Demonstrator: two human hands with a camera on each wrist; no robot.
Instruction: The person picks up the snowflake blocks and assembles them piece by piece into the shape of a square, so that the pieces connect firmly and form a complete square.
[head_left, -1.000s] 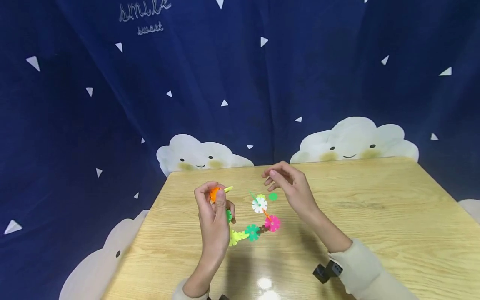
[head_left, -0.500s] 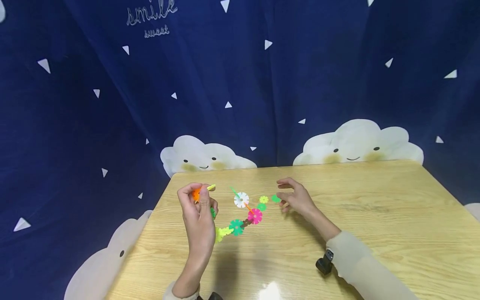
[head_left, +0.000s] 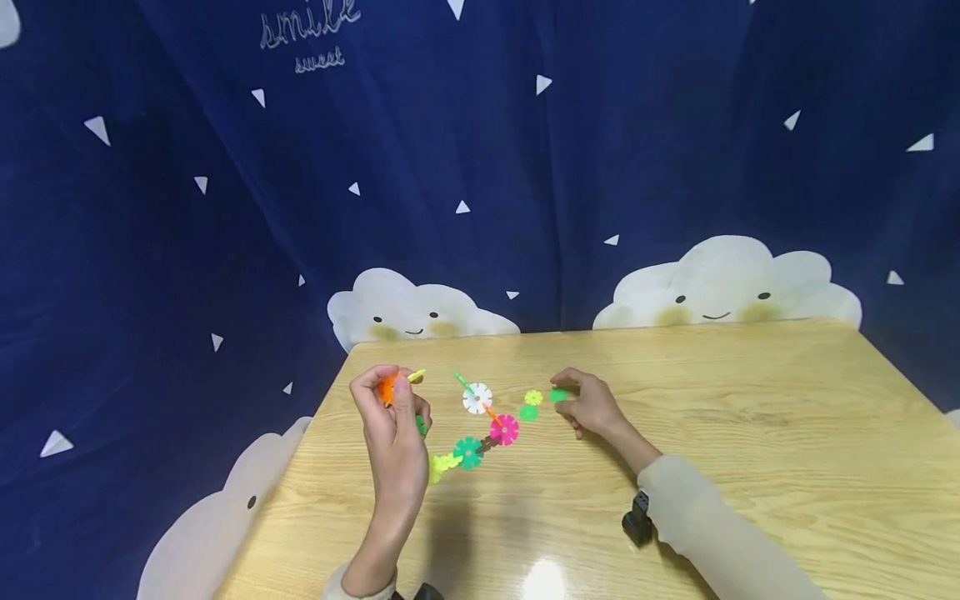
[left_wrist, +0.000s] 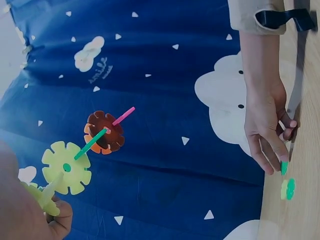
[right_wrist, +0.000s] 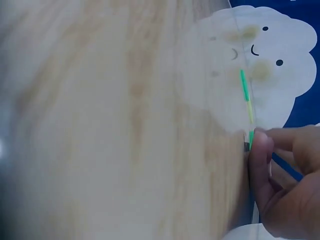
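Observation:
My left hand [head_left: 397,442] grips a chain of slotted plastic snowflake discs, holding it up above the table. An orange disc [head_left: 387,388] and a yellow one show at its fingers. From there the chain curves through a teal disc [head_left: 468,452], a brown one and a pink disc [head_left: 504,430], up to a white disc [head_left: 477,398] with a green one at the end. Over at the table, my right hand [head_left: 596,407] pinches a loose green snowflake disc [head_left: 558,394] between thumb and fingers. The right wrist view shows this disc [right_wrist: 251,136] at the thumb tip.
Two loose discs, a yellow one [head_left: 533,397] and a green one [head_left: 528,412], lie just left of my right hand. The wooden table [head_left: 720,392] ends at a dark blue curtain [head_left: 480,150] printed with clouds. A black camera [head_left: 637,521] sits on my right wrist.
My right hand has come down onto the loose green disc and closed its fingers there. My left hand has shifted left with the chain, uncovering the loose yellow and green discs.

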